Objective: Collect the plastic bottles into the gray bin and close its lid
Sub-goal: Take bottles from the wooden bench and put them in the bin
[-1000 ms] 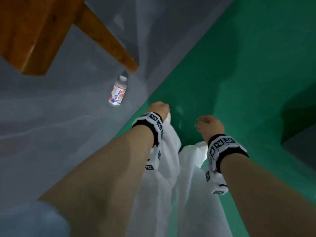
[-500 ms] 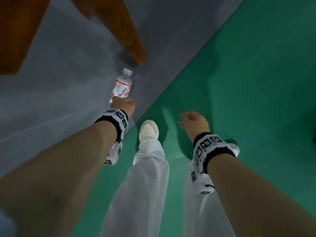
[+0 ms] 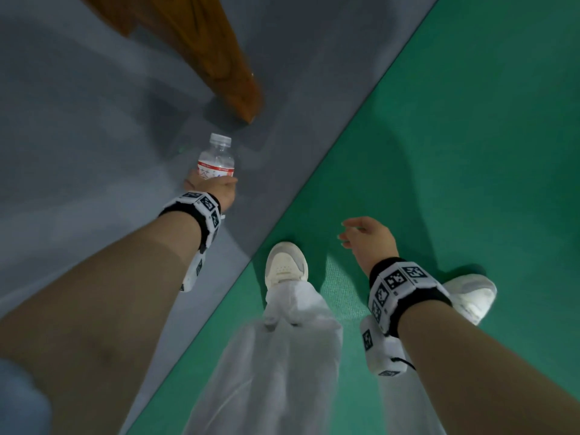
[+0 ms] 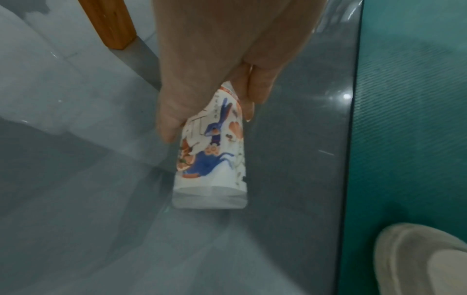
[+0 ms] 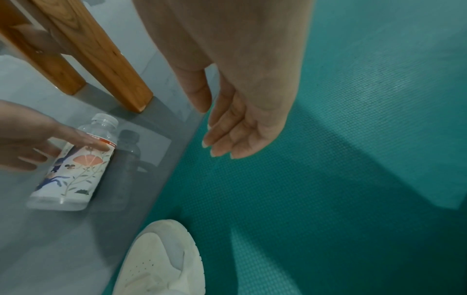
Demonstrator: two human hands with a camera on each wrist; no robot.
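I've got the left hand (image 3: 216, 191) w/ thumb and fingers curled round the labelled plastic water bottle (image 3: 216, 158) lying on gray floor (image 3: 78, 136), cap pointing toward the wooden table leg (image 3: 232, 80). Right hand (image 3: 370, 243) hangs loose, fingers relaxed, nothing held, over green mat (image 3: 455, 152).

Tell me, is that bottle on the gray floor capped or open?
Capped. The bottle shows a clear screw cap on its neck in the head and right wrist views, while the left hand grips its labelled body.

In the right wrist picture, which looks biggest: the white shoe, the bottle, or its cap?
1. White shoe, though it sits nearest the camera.
2. Clear plastic bottle with flowered label.
3. Its clear cap.
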